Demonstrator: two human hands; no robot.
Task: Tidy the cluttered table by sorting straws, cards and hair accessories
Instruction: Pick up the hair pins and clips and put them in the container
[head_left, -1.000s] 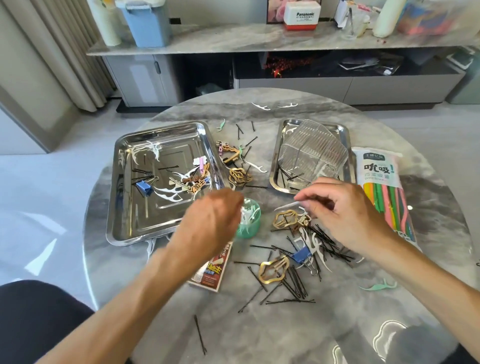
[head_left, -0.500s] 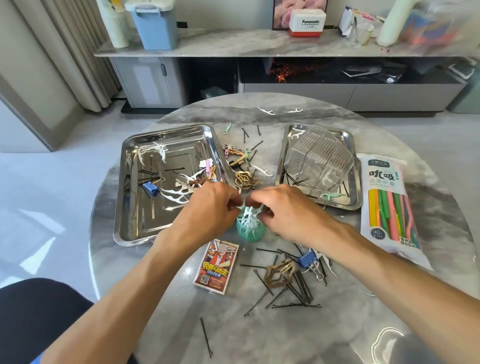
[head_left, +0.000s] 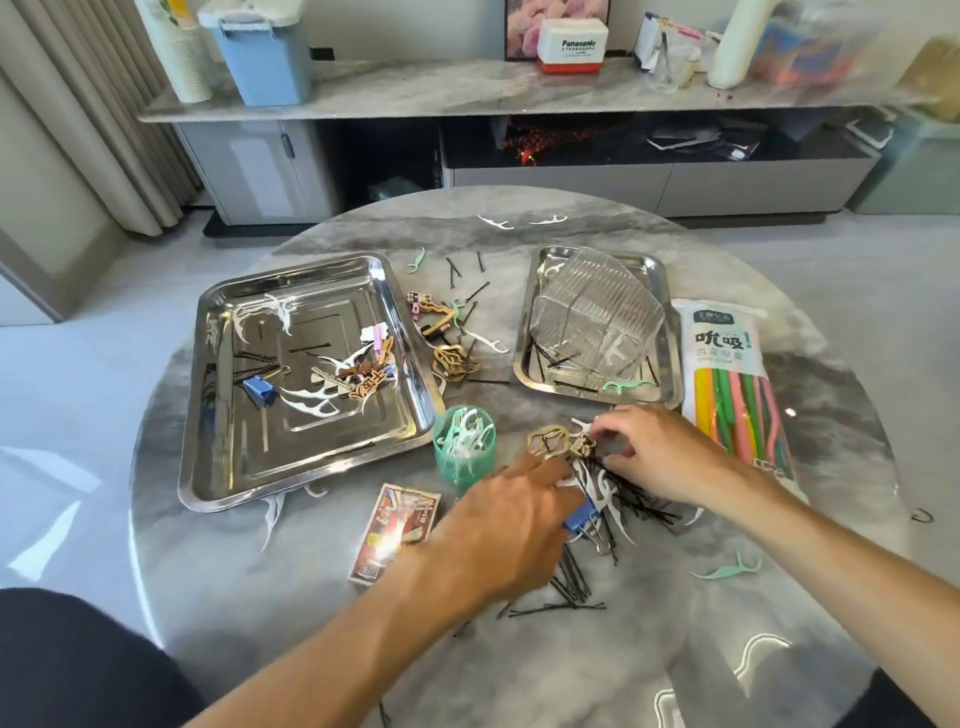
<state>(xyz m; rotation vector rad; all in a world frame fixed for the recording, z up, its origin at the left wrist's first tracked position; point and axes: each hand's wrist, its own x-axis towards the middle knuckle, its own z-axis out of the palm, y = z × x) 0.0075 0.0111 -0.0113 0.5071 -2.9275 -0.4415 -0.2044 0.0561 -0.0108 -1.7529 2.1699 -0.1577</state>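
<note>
Mid-sort on the bench: right hand (head_left: 660, 452) pinching into the hairpin pile (head_left: 623, 499), left hand (head_left: 511, 525) fingers straight, empty, beside it; next likely lift a floss pick to the green cup (head_left: 464, 447).

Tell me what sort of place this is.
Probably a home living room: a round marble-look table faces a long low media cabinet, curtains hang at the left, and household clutter such as a Panasonic box sits on the cabinet top.

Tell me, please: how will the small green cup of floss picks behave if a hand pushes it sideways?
The green cup looks thin and light, so it would probably slide easily on the glossy table. It stands narrow, with floss picks sticking above its rim, so it may tip and spill them.
</note>
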